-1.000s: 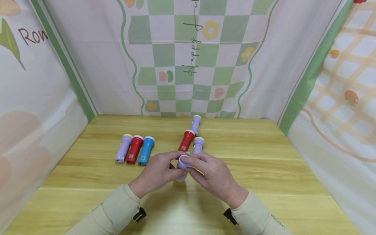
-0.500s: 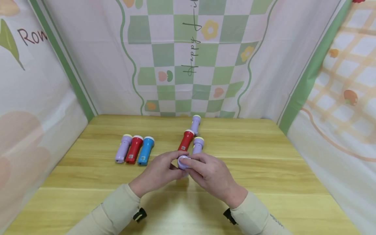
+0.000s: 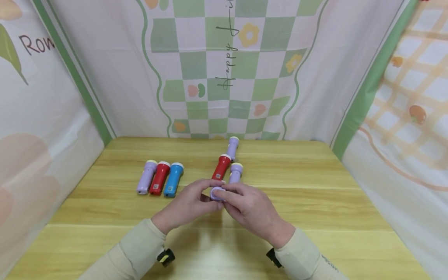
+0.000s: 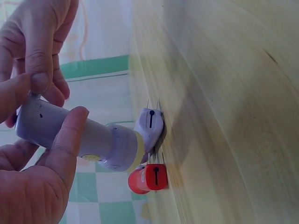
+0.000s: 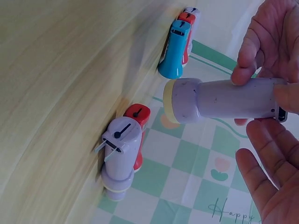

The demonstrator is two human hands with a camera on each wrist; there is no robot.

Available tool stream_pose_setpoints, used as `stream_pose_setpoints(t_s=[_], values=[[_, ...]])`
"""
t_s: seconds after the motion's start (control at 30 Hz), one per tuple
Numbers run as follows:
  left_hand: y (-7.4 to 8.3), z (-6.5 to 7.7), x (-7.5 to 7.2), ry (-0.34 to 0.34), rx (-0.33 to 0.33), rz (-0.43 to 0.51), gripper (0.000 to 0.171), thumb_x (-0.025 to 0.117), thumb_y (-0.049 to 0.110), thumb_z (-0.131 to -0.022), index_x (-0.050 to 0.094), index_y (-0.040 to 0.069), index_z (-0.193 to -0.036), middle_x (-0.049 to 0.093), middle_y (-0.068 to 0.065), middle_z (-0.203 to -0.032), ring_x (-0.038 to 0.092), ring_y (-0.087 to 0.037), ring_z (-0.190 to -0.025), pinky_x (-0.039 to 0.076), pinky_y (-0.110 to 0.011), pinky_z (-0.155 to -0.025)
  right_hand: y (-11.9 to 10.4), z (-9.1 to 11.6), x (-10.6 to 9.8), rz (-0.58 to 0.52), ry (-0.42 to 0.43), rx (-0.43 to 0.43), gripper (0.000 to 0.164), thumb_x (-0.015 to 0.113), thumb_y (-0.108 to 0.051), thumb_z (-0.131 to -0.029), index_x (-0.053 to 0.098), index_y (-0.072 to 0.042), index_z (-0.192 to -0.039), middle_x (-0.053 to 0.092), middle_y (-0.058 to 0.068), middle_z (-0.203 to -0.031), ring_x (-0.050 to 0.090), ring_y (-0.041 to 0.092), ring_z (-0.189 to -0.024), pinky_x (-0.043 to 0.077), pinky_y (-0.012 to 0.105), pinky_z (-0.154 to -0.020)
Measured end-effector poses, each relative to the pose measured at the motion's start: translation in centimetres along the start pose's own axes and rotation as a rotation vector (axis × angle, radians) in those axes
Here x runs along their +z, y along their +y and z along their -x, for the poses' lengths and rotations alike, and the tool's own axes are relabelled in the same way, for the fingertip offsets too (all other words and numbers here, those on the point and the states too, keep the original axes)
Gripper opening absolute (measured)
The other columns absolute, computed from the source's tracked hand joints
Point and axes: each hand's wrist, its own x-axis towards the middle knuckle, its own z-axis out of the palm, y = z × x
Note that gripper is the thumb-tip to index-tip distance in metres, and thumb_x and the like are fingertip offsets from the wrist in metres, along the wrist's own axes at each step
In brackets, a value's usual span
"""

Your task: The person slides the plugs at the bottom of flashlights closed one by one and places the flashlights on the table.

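A lavender flashlight [image 3: 216, 193] with a pale yellow lens rim is held above the table by both hands, its lens end pointing down. My left hand [image 3: 185, 201] grips the flashlight's body [image 4: 100, 140] between thumb and fingers. At the tail end, my right hand [image 3: 254, 210] pinches the flashlight, one fingertip on its end face. In the right wrist view, the flashlight's side [image 5: 224, 99] shows a dark slot at the tail. Just beyond the hands lie a red flashlight [image 3: 221, 167] and a lavender flashlight [image 3: 236, 174]; metal prongs stick out of the latter's tail [image 5: 122, 135].
Another lavender flashlight [image 3: 232, 148] lies farther back on the wooden table [image 3: 297, 182]. To the left, lavender [image 3: 147, 177], red [image 3: 160, 179] and blue [image 3: 174, 179] flashlights lie side by side. Printed cloth [image 3: 245, 70] walls the table at the back and sides.
The held flashlight has tipped, so its body no longer shows below the fingers in the head view and its end face turns upward. Both hands stay almost in place; the flashlights on the table have not moved.
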Motion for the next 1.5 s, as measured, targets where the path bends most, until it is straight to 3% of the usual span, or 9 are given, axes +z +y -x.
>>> stream_pose_setpoints(t_s=[0.37, 0.53, 0.73, 0.93, 1.07, 1.23, 1.5], values=[[-0.3, 0.2, -0.1, 0.05, -0.06, -0.019, 0.042, 0.072, 0.037, -0.099, 0.064, 0.022, -0.137, 0.061, 0.002, -0.139, 0.063, -0.02, -0.113, 0.059, -0.034, -0.092, -0.3, 0.1, 0.0, 0.037, -0.041, 0.035, 0.054, 0.089, -0.013, -0.082, 0.07, -0.013, -0.132, 0.072, 0.004, -0.12, 0.073, 0.017, -0.1, 0.062, 0.034, -0.081], [-0.5, 0.2, 0.0, 0.081, -0.077, -0.025, 0.033, 0.064, 0.041, -0.104, 0.066, 0.021, -0.13, 0.063, -0.001, -0.133, 0.07, -0.022, -0.101, 0.062, -0.036, -0.085, -0.2, 0.3, 0.0, 0.046, -0.081, 0.095, 0.066, 0.089, -0.017, -0.082, 0.063, -0.013, -0.143, 0.07, 0.005, -0.125, 0.071, 0.021, -0.104, 0.061, 0.037, -0.084], [-0.7, 0.3, 0.0, 0.127, -0.106, 0.011, 0.032, 0.059, 0.041, -0.107, 0.068, 0.016, -0.125, 0.063, -0.007, -0.131, 0.072, -0.021, -0.094, 0.065, -0.041, -0.082, -0.1, 0.8, -0.2, 0.079, -0.11, 0.166, 0.065, 0.088, -0.026, -0.084, 0.062, -0.011, -0.142, 0.068, 0.013, -0.131, 0.068, 0.029, -0.111, 0.059, 0.044, -0.093], [-0.7, 0.3, -0.1, 0.165, -0.115, -0.031, 0.028, 0.061, 0.037, -0.106, 0.07, 0.016, -0.122, 0.063, -0.008, -0.133, 0.071, -0.018, -0.091, 0.064, -0.035, -0.078, 0.1, 1.0, -0.6, 0.12, -0.154, 0.244, 0.067, 0.087, -0.033, -0.085, 0.06, -0.01, -0.143, 0.063, 0.021, -0.138, 0.064, 0.039, -0.12, 0.055, 0.052, -0.101], [-0.8, 0.3, -0.3, 0.171, -0.108, -0.058, 0.026, 0.06, 0.038, -0.106, 0.073, 0.022, -0.122, 0.063, -0.001, -0.134, 0.067, -0.018, -0.101, 0.062, -0.032, -0.08, 0.2, 1.1, -0.9, 0.134, -0.194, 0.301, 0.071, 0.085, -0.038, -0.087, 0.057, -0.009, -0.145, 0.058, 0.025, -0.144, 0.058, 0.044, -0.131, 0.049, 0.059, -0.108], [-1.0, 0.4, -0.5, 0.168, -0.068, -0.097, 0.029, 0.06, 0.036, -0.107, 0.075, 0.02, -0.127, 0.063, 0.0, -0.137, 0.063, -0.021, -0.116, 0.061, -0.032, -0.086, 0.3, 1.3, -1.2, 0.159, -0.272, 0.397, 0.08, 0.081, -0.047, -0.09, 0.05, -0.006, -0.151, 0.048, 0.03, -0.152, 0.045, 0.052, -0.141, 0.039, 0.066, -0.115], [-1.7, 0.2, -0.7, 0.186, -0.019, -0.227, 0.027, 0.064, 0.032, -0.105, 0.076, 0.019, -0.125, 0.063, -0.002, -0.139, 0.058, -0.023, -0.129, 0.057, -0.042, -0.098, 0.4, 1.9, -1.4, 0.21, -0.383, 0.538, 0.093, 0.075, -0.058, -0.09, 0.037, -0.012, -0.162, 0.028, 0.032, -0.164, 0.026, 0.057, -0.15, 0.026, 0.075, -0.118]])
